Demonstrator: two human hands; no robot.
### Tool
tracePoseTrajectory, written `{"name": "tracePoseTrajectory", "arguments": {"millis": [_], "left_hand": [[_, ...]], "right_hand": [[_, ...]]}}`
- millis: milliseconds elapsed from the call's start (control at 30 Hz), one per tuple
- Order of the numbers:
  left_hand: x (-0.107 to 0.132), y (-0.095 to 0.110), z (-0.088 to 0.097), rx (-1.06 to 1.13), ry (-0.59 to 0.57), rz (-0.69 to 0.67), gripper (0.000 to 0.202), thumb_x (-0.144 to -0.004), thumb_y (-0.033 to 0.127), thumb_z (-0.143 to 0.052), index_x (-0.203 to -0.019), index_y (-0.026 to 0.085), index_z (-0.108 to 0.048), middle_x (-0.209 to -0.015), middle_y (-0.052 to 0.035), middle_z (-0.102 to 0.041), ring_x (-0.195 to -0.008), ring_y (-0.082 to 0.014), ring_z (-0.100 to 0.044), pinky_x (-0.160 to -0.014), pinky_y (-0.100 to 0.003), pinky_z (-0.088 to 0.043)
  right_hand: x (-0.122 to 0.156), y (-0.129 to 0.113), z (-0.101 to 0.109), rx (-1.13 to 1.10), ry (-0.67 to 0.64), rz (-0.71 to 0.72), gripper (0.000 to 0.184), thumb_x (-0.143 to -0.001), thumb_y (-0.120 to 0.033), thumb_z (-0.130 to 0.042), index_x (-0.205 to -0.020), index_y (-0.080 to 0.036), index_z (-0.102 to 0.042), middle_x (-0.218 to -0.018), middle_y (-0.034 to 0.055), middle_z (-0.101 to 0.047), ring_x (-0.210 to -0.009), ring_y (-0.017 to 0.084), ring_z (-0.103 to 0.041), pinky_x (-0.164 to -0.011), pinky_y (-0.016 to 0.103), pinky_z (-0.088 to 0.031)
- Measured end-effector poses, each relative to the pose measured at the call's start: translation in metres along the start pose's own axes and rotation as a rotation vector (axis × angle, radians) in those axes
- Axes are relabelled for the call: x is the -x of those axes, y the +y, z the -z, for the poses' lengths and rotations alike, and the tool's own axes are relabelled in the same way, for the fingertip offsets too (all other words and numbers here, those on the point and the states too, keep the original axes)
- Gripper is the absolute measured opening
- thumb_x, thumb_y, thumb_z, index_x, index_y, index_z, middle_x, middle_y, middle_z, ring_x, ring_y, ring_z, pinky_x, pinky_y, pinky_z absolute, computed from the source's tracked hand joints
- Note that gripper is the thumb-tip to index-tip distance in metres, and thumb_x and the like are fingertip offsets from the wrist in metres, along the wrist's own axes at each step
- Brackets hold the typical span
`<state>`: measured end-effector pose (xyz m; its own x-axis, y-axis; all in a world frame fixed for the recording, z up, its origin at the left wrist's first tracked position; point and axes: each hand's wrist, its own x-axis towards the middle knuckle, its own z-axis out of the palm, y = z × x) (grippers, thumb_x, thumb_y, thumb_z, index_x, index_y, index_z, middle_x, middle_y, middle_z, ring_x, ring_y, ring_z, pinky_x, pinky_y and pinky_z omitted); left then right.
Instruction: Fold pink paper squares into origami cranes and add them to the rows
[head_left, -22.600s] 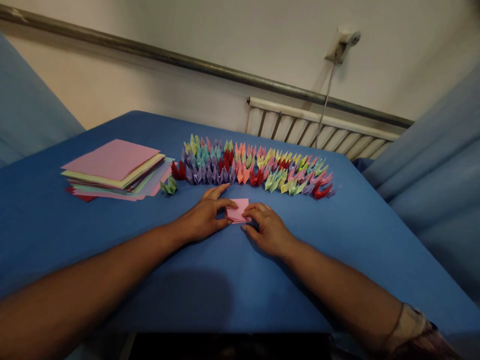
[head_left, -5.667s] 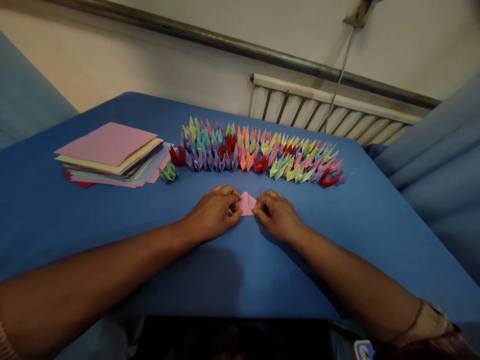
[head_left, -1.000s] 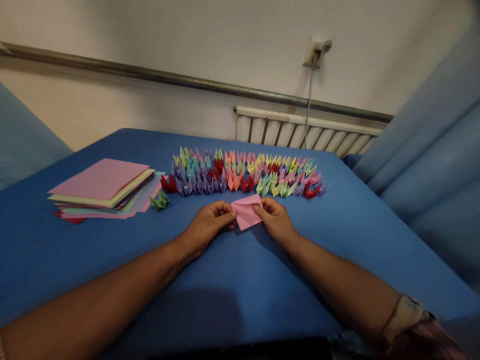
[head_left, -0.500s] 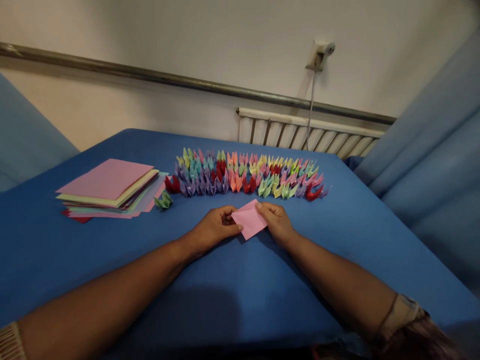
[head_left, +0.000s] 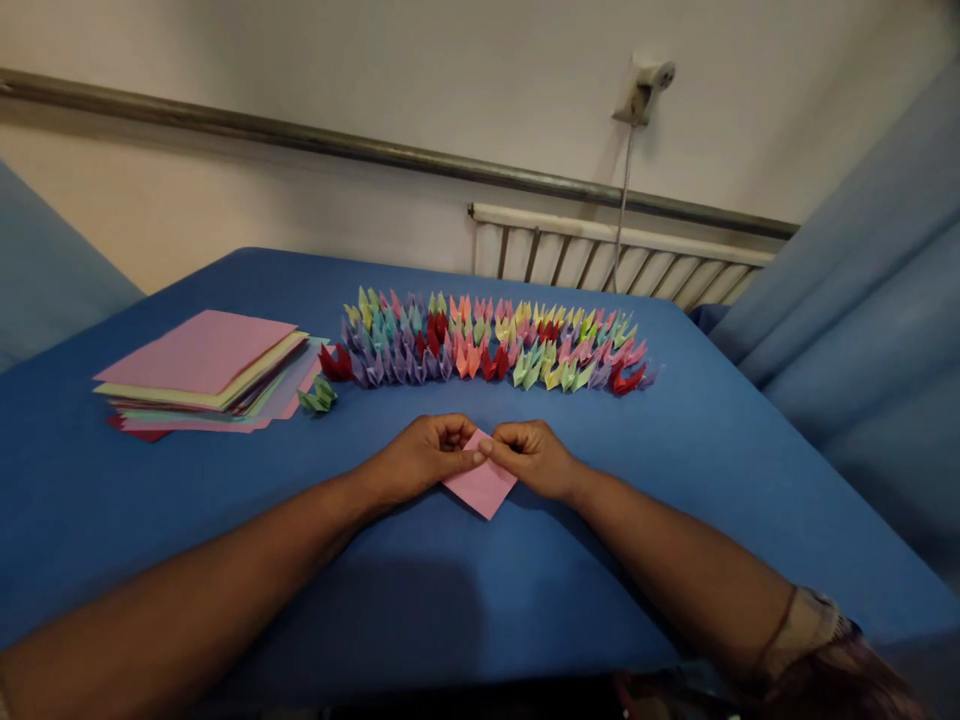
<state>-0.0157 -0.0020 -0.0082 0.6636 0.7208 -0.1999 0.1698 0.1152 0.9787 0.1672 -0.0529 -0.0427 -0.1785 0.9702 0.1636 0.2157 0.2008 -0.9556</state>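
The left hand [head_left: 426,455] and right hand [head_left: 538,461] pinch the pink paper [head_left: 484,490] (close together, at the top); its edges should lie even.

Dim light is falling unevenly, a soft shadow is darkening the blue table [head_left: 720,450] nearest the camera, the metal rail [head_left: 375,150] is catching faint sheen, wide-angle distortion is stretching the edges, fine detail is softening.

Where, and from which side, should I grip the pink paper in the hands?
Probably pinch the near corner of the pink paper, coming from the near side: that corner looks flat and juts out uncovered, while the left hand and right hand hold the far part.
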Motion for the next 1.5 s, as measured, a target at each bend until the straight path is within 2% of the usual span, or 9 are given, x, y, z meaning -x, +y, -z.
{"name": "tracePoseTrajectory", "arguments": {"millis": [167, 233, 367, 533, 633, 800, 1033, 1300, 1500], "left_hand": [[0.001, 0.001, -0.004, 0.226, 0.314, -0.034, 0.032, -0.064, 0.036, -0.082, -0.076, 0.016, -0.061, -0.066, 0.0035, -0.06, -0.058, -0.009, -0.053, -0.055, -0.02, -0.04], [0.002, 0.001, -0.006, 0.346, 0.351, -0.018, 0.032, -0.064, 0.033, -0.083, -0.079, 0.015, -0.061, -0.068, 0.0024, -0.062, -0.061, -0.0093, -0.055, -0.059, -0.021, -0.044], [0.003, -0.002, -0.007, 0.442, 0.252, 0.062, 0.031, -0.065, 0.03, -0.082, -0.08, 0.015, -0.06, -0.076, -0.0013, -0.066, -0.07, -0.0132, -0.062, -0.07, -0.026, -0.051], [0.004, -0.005, -0.009, 0.206, 0.108, 0.088, 0.027, -0.065, 0.029, -0.081, -0.078, 0.014, -0.063, -0.071, -0.0001, -0.065, -0.064, -0.0108, -0.059, -0.063, -0.021, -0.045], [0.004, -0.002, -0.011, 0.173, 0.147, 0.009, 0.031, -0.066, 0.034, -0.08, -0.087, 0.016, -0.065, -0.078, -0.0001, -0.067, -0.071, -0.0125, -0.06, -0.065, -0.022, -0.045], [0.002, 0.002, -0.01, 0.163, 0.31, -0.047, 0.028, -0.067, 0.038, -0.079, -0.071, 0.016, -0.063, -0.064, 0.0039, -0.058, -0.058, -0.0086, -0.051, -0.057, -0.02, -0.039], [-0.002, 0.002, -0.006, 0.255, 0.469, -0.082, 0.031, -0.063, 0.037, -0.082, -0.076, 0.015, -0.064, -0.065, 0.0031, -0.061, -0.057, -0.0085, -0.051, -0.057, -0.021, -0.04], [-0.004, -0.003, -0.003, 0.283, 0.487, -0.085, 0.032, -0.064, 0.036, -0.082, -0.079, 0.013, -0.064, -0.066, 0.002, -0.063, -0.057, -0.0086, -0.053, -0.056, -0.02, -0.041], [-0.004, -0.002, -0.001, 0.45, 0.37, -0.009, 0.026, -0.066, 0.028, -0.082, -0.077, 0.015, -0.062, -0.067, 0.002, -0.063, -0.061, -0.0099, -0.058, -0.061, -0.022, -0.047]], "right_hand": [[0.0, 0.0, -0.014, -0.359, 0.109, -0.087, 0.036, -0.071, -0.051, -0.074, -0.081, -0.019, -0.06, -0.07, -0.0031, -0.057, -0.062, 0.011, -0.05, -0.059, 0.024, -0.041], [-0.001, 0.002, -0.018, -0.446, 0.114, -0.128, 0.04, -0.067, -0.05, -0.078, -0.085, -0.019, -0.062, -0.073, -0.0018, -0.061, -0.063, 0.012, -0.053, -0.06, 0.025, -0.043], [-0.004, 0.004, -0.015, -0.492, 0.255, -0.199, 0.038, -0.067, -0.051, -0.078, -0.071, -0.018, -0.061, -0.062, -0.0029, -0.058, -0.055, 0.01, -0.049, -0.054, 0.024, -0.041], [-0.005, 0.0, -0.004, -0.486, 0.443, -0.161, 0.036, -0.067, -0.048, -0.079, -0.065, -0.018, -0.057, -0.057, -0.0055, -0.053, -0.051, 0.008, -0.044, -0.052, 0.023, -0.036], [-0.004, -0.003, -0.006, -0.386, 0.377, -0.151, 0.036, -0.065, -0.047, -0.079, -0.064, -0.018, -0.057, -0.057, -0.0054, -0.053, -0.051, 0.008, -0.043, -0.051, 0.023, -0.035], [0.0, -0.002, -0.01, -0.397, 0.265, -0.129, 0.039, -0.074, -0.053, -0.072, -0.066, -0.018, -0.057, -0.057, -0.006, -0.048, -0.052, 0.008, -0.04, -0.051, 0.022, -0.032], [0.002, 0.001, -0.004, -0.453, 0.177, -0.067, 0.041, -0.085, -0.06, -0.06, -0.088, -0.019, -0.065, -0.07, 0.0002, -0.062, -0.062, 0.013, -0.057, -0.059, 0.027, -0.044], [0.005, -0.005, -0.008, -0.378, 0.163, -0.058, 0.035, -0.082, -0.052, -0.067, -0.093, -0.019, -0.064, -0.068, 0.0, -0.068, -0.058, 0.012, -0.061, -0.057, 0.027, -0.046], [0.004, -0.007, -0.006, -0.407, 0.146, -0.101, 0.037, -0.08, -0.055, -0.067, -0.089, -0.019, -0.063, -0.065, -0.0004, -0.068, -0.059, 0.013, -0.062, -0.059, 0.027, -0.045]]}}
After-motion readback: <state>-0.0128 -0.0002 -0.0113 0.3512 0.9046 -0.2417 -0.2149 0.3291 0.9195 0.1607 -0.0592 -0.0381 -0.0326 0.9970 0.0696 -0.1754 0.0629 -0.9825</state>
